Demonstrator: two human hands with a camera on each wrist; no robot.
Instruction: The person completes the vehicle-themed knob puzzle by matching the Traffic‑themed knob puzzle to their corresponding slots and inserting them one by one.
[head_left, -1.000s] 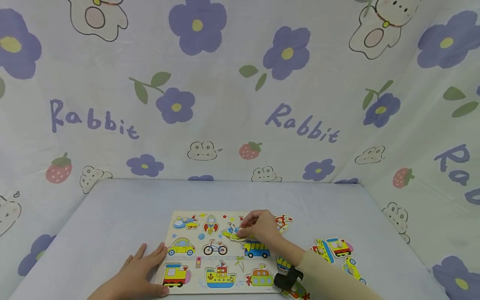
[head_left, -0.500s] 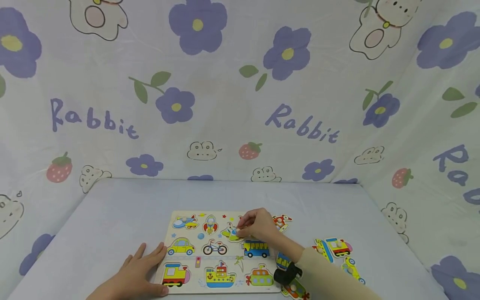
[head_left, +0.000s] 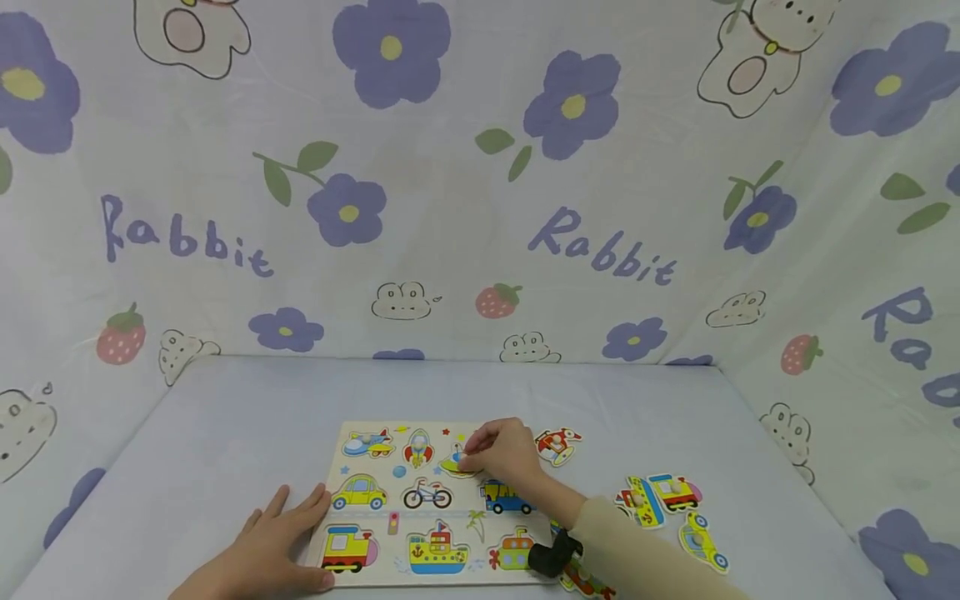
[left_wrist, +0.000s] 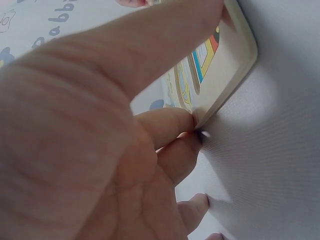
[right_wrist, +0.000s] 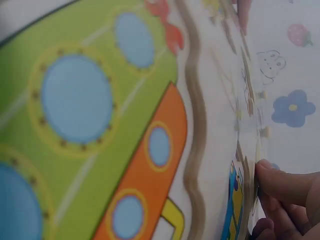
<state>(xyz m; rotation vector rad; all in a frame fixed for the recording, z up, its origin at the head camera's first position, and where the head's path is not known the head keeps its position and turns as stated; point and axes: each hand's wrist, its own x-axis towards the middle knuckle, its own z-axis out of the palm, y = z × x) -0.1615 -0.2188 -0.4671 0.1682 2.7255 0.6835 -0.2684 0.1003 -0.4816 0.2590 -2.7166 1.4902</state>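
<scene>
A wooden vehicle puzzle board [head_left: 397, 500] lies on the lilac table. My right hand [head_left: 471, 461] is over the board's top row and pinches a yellow-green puzzle piece [head_left: 453, 463] beside the rocket picture [head_left: 418, 448]. In the right wrist view the fingertips [right_wrist: 282, 192] grip the piece's edge, and a green and orange submarine picture [right_wrist: 100, 125] fills the frame. My left hand [head_left: 296, 521] lies flat at the board's left edge, near the yellow train picture [head_left: 345, 547]. In the left wrist view its fingers [left_wrist: 172, 125] press against the board's rim [left_wrist: 235, 65].
Loose pieces lie on the table right of the board: a red helicopter [head_left: 558, 444], a train [head_left: 660, 494], a yellow car [head_left: 702, 543] and one half hidden under my right sleeve [head_left: 585, 581]. Printed cloth walls [head_left: 480, 208] close in the back and sides.
My right hand has moved a little left and down with the piece, uncovering the red helicopter piece. The left hand has stayed at the board's edge.
</scene>
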